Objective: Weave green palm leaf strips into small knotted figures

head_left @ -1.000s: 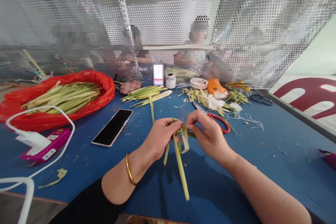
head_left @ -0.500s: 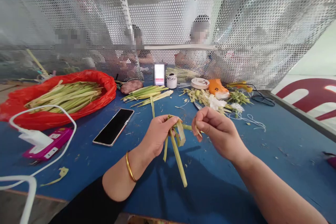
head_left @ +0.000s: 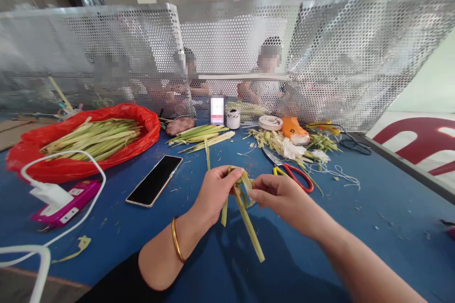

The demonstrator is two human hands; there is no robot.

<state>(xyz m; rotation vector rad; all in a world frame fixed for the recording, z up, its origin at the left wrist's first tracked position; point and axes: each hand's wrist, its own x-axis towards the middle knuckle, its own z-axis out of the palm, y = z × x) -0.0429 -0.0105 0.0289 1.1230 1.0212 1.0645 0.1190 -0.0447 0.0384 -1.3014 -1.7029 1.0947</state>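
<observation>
My left hand [head_left: 213,194] pinches a partly folded bundle of green leaf strips [head_left: 243,203] above the blue table [head_left: 373,203]. Loose ends of the strips hang down toward me. My right hand [head_left: 280,198] has its fingers closed on a strip at the right side of the same bundle, touching it next to the left thumb. A gold bangle [head_left: 177,240] is on my left wrist.
A red bag of leaf strips [head_left: 85,139] lies far left, a phone [head_left: 155,180] and a pink power strip [head_left: 66,202] with white cable nearer. Red-handled scissors [head_left: 291,170], leaf scraps [head_left: 284,142], more strips [head_left: 199,135] and tape rolls [head_left: 270,123] lie beyond. Other people sit behind a perforated metal screen [head_left: 341,57].
My right hand had pulled away to the right half a second ago; it has come back onto the bundle. The camera has tilted up slightly.
</observation>
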